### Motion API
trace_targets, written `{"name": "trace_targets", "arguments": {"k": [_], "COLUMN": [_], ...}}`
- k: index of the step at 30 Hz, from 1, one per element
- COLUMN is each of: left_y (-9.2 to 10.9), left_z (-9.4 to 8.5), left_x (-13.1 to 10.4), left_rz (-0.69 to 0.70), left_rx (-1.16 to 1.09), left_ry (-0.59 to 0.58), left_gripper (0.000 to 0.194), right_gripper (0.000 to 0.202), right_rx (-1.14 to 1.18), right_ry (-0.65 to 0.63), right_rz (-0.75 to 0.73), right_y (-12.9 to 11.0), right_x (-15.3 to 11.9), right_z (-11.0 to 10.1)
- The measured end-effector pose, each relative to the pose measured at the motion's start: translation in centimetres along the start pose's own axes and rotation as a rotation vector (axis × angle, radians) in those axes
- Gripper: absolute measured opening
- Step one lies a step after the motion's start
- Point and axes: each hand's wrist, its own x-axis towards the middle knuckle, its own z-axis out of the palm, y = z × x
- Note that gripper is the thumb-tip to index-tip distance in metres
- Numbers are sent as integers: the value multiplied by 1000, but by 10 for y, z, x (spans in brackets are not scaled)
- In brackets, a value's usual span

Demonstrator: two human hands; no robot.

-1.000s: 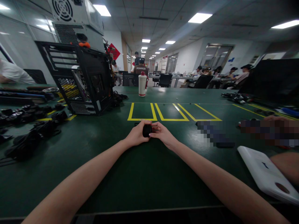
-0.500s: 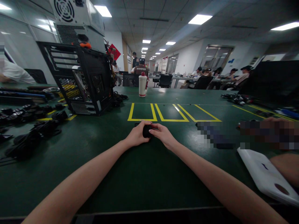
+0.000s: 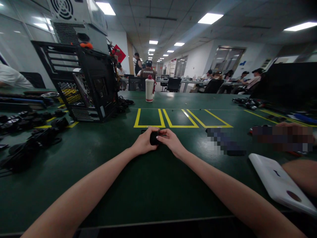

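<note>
A small black object (image 3: 154,138) is between my two hands, just above or on the green table (image 3: 153,185); its exact kind cannot be made out. My left hand (image 3: 144,141) wraps round its left side, with the thumb in front and fingers over the top. From the right, my right hand (image 3: 170,140) pinches its edge between thumb and fingertips. Much of the object is hidden by the fingers. Just beyond the hands, yellow tape outlines (image 3: 150,126) mark the tabletop.
An open black computer case (image 3: 86,82) stands left, a metal power supply on top. Black cabled parts (image 3: 24,147) lie far left. A white bottle (image 3: 149,90) stands behind the tape. Right are a white device (image 3: 269,175), another person's hand (image 3: 289,132) and a dark monitor (image 3: 284,86).
The whole view has shifted slightly, so things sit a little further left. Both hands keep their hold on the black object. The other person's hand at right has moved slightly.
</note>
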Motion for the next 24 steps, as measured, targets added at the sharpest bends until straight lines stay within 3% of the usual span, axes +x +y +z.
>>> {"name": "trace_targets", "arguments": {"k": [7, 15, 24], "left_y": [2, 1, 0], "left_z": [-2, 0, 0], "left_x": [0, 0, 0], "left_rz": [-4, 2, 13], "left_rx": [-10, 6, 2], "left_ry": [-12, 7, -1], "left_gripper": [61, 60, 61], "right_gripper": [30, 18, 30], "right_rx": [5, 20, 27], "right_ry": [-109, -58, -86], "right_rz": [10, -78, 8], "right_y": [1, 5, 7], "right_x": [0, 0, 4], "right_z": [-5, -1, -6]}}
